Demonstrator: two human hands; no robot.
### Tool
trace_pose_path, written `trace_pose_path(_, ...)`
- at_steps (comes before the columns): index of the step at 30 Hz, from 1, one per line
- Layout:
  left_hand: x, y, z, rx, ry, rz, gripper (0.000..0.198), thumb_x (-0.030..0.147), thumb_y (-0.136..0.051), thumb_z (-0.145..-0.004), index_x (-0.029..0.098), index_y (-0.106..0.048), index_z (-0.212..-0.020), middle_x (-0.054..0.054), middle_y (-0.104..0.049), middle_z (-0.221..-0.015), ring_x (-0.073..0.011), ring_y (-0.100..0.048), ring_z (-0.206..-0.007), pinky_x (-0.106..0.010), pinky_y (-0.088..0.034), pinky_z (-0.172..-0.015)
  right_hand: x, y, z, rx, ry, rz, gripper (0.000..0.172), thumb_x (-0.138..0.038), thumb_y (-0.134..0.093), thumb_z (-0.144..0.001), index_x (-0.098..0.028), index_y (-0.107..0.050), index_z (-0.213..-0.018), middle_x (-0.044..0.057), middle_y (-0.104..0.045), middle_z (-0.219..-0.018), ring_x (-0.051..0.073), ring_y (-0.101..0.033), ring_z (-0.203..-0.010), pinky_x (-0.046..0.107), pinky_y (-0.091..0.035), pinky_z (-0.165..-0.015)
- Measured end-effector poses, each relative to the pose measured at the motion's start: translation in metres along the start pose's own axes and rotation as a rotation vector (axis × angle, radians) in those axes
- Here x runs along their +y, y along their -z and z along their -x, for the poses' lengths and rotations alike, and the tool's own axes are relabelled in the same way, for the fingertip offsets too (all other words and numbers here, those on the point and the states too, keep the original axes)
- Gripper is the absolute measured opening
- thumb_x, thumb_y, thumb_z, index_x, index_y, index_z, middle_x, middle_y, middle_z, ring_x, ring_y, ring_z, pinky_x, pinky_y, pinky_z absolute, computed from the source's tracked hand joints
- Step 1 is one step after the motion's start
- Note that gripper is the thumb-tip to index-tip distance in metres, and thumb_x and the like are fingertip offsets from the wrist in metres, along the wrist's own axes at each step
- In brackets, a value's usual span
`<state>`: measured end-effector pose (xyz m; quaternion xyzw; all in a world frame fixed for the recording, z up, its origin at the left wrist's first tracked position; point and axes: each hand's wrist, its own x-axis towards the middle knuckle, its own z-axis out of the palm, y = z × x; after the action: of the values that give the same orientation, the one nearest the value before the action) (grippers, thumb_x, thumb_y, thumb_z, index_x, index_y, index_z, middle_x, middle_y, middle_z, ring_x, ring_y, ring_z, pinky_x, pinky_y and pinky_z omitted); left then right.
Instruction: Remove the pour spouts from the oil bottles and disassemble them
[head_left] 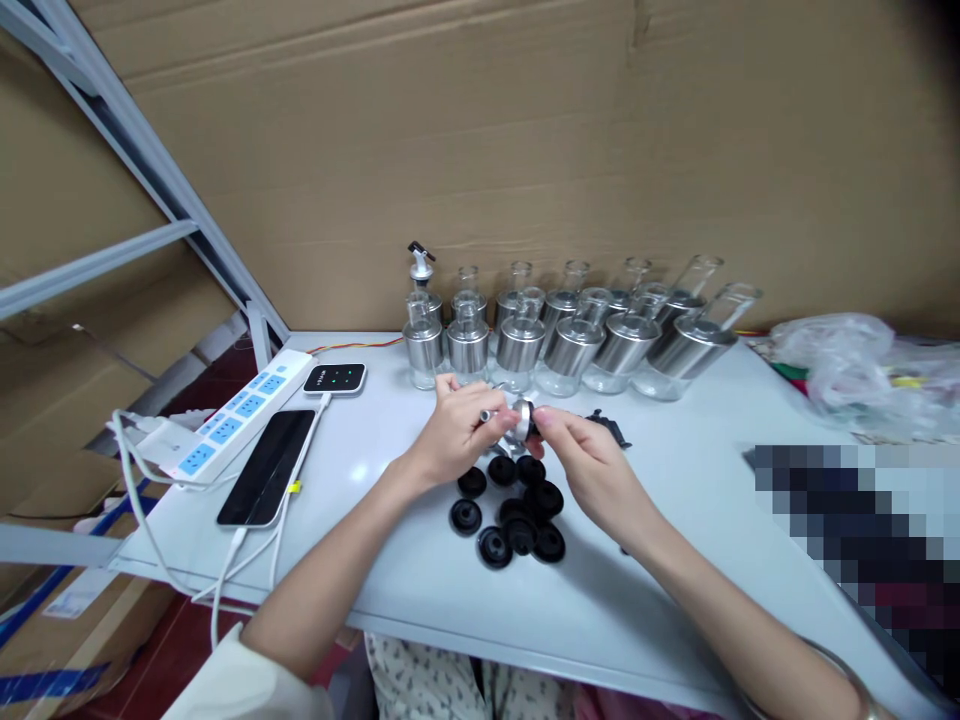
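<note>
A small metal spout [519,420] with a black base is held between my hands above the table. My left hand [463,427] closes its fingers on the metal side, and a thin tube end sticks out by its thumb. My right hand [589,455] pinches the black part from the right. Just below lie several round black stoppers [519,525], loosely grouped. More metal pieces are partly hidden behind my fingers. Small black parts [609,428] lie beyond my right hand.
Two rows of glass bottles with metal bands [521,345] stand at the back; one [421,270] has a spout. At left are a power strip [240,412], a phone [268,468], a small device [335,379] and white cables. Plastic bags [862,370] lie at right.
</note>
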<state>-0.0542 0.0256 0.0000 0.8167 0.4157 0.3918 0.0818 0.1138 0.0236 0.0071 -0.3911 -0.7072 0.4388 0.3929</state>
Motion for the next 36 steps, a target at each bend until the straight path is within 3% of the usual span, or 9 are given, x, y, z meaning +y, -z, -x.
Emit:
trace_pose_path(7,-0.004,0.005,-0.002,-0.143,0.178,0.136,0.059,0.061,-0.015,-0.092,0.016,-0.033,-0.058,0.005,-0.039,-0.058,-0.0106,-0.036,-0.058,-0.032,-0.023,-0.074,0.000,0.002,-0.002,0.025,0.271,0.320,0.035,-0.041,-0.034,-0.094,-0.020,-0.048,-0.069,0.001,-0.054,-0.064,0.014,-0.051,-0.061,0.026,-0.037,-0.060)
trace_pose_path(12,-0.005,0.007,-0.003,-0.206,0.272,0.206,0.058,0.060,-0.015,-0.091,0.017,-0.032,-0.057,0.005,-0.040,-0.056,-0.0095,-0.034,-0.055,-0.034,-0.026,-0.078,0.006,0.004,-0.004,0.072,0.455,0.597,0.034,-0.038,-0.032,-0.096,-0.020,-0.048,-0.071,0.002,-0.056,-0.065,0.015,-0.050,-0.062,0.029,-0.035,-0.063)
trace_pose_path(24,-0.007,0.014,-0.002,-0.255,0.339,0.262,0.057,0.057,-0.021,-0.092,0.017,-0.035,-0.054,0.006,-0.042,-0.049,-0.0078,-0.036,-0.050,-0.035,-0.030,-0.090,0.010,0.010,-0.005,0.118,0.645,0.793,0.017,-0.029,-0.045,-0.092,-0.017,-0.057,-0.091,0.006,-0.068,-0.085,0.019,-0.055,-0.077,0.035,-0.033,-0.080)
trace_pose_path(29,-0.012,0.015,-0.001,-0.241,0.347,0.374,0.058,0.056,-0.026,-0.092,0.017,-0.036,-0.050,0.005,-0.039,-0.045,-0.0082,-0.035,-0.047,-0.028,-0.036,-0.068,0.009,0.012,-0.006,0.108,0.630,0.817,0.017,-0.030,-0.046,-0.092,-0.018,-0.059,-0.091,0.006,-0.069,-0.085,0.019,-0.055,-0.076,0.037,-0.032,-0.081)
trace_pose_path(32,-0.012,0.013,-0.001,-0.240,0.401,0.507,0.059,0.059,-0.031,-0.089,0.018,-0.035,-0.048,0.004,-0.037,-0.043,-0.0080,-0.033,-0.045,-0.026,-0.032,-0.053,0.009,0.014,-0.006,0.113,0.656,0.823,0.017,-0.030,-0.048,-0.091,-0.018,-0.060,-0.090,0.006,-0.069,-0.084,0.019,-0.055,-0.076,0.037,-0.032,-0.081)
trace_pose_path(36,-0.007,0.011,-0.003,-0.244,0.503,0.689,0.056,0.064,-0.038,-0.083,0.019,-0.033,-0.050,0.005,-0.031,-0.045,-0.0072,-0.030,-0.043,-0.025,-0.027,-0.046,0.007,0.018,-0.006,0.132,0.742,0.887,0.014,-0.028,-0.050,-0.090,-0.018,-0.059,-0.091,0.006,-0.070,-0.085,0.018,-0.056,-0.076,0.037,-0.031,-0.083)
